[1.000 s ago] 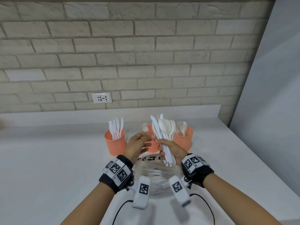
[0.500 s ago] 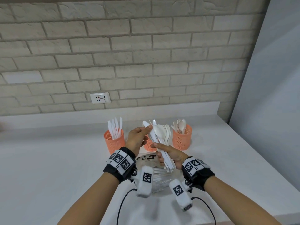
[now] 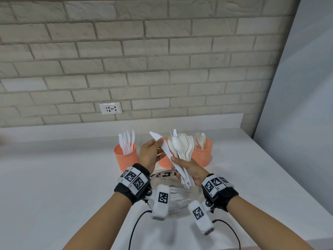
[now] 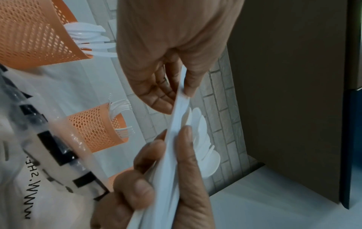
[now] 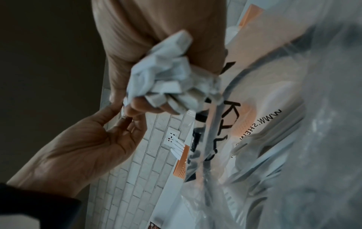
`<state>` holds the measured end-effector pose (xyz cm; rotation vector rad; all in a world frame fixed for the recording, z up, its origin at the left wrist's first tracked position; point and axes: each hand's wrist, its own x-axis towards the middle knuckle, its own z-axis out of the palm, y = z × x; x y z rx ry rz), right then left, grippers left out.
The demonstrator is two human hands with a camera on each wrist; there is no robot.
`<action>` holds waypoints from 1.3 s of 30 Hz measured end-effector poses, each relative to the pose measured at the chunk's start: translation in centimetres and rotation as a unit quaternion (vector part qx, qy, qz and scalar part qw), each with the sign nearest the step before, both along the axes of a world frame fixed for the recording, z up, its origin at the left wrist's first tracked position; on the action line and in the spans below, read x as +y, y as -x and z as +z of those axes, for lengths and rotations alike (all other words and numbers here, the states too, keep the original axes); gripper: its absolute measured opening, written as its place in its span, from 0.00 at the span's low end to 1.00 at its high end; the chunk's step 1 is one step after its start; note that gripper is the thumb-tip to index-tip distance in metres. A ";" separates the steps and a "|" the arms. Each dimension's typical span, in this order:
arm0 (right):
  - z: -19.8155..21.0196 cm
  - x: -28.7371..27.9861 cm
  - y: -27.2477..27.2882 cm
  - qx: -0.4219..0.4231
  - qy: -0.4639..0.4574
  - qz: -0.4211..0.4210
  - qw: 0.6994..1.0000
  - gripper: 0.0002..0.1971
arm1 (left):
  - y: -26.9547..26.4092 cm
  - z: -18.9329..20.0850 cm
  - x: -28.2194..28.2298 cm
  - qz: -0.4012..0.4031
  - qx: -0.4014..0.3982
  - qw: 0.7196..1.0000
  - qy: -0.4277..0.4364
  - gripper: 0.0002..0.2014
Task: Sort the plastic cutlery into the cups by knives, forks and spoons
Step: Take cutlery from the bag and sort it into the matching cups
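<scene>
Left hand [image 3: 150, 156] is pinching one knife [image 3: 161, 146] by the blade, drawing it from the bundle [image 3: 182, 156] the right hand [image 3: 191, 171] is gripping above the bag [image 3: 177, 197]; light, slick, bendy, so likely best held mid-handle.

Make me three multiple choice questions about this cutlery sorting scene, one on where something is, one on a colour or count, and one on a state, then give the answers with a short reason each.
1. Where is the cup that holds knives?
A. Leftmost of the cups
B. Rightmost of the cups
C. Lying inside the plastic bag

2. What colour are the mesh cups?
A. Blue
B. Orange
C. Black

3. What is the left hand doing?
A. Resting flat on the counter
B. Hanging idle and free
C. Pinching a single knife

Answers:
1 A: the knife cup stands left of the other cups, such as the spoon cup.
2 B: both of those mesh walls are orange.
3 C: the left hand pinches one white knife, whose handle is in the bundle of cutlery gripped by the right hand.
</scene>
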<state>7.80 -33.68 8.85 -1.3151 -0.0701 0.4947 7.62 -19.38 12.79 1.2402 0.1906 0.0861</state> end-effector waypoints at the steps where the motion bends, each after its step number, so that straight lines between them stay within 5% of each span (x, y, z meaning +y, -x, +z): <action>1: 0.0 0.0 0.0 -0.003 0.003 -0.002 1.000 0.07 | 0.0 -0.2 -0.1 -0.008 0.002 1.000 -0.008 0.07; 6: 0.0 -0.4 -0.1 -0.010 0.018 0.011 1.000 0.07 | 0.1 0.3 -0.3 -0.001 -0.005 0.999 -0.044 0.09; 11: 0.0 -1.0 0.1 0.006 0.028 0.042 0.999 0.07 | -1.2 1.7 1.5 0.081 -0.025 0.996 0.036 0.07; 18: 0.7 -0.8 0.6 0.072 -0.009 0.098 0.993 0.06 | -0.3 1.1 1.0 -0.036 -0.010 0.988 -0.149 0.02; 34: -0.1 -1.7 0.4 0.076 0.009 0.154 0.985 0.04 | -0.9 0.4 0.9 -0.059 -0.015 0.989 -0.137 0.08; 39: -0.6 -1.4 0.3 0.079 0.009 0.142 0.987 0.07 | -1.4 0.9 1.3 0.004 -0.029 0.996 -0.084 0.10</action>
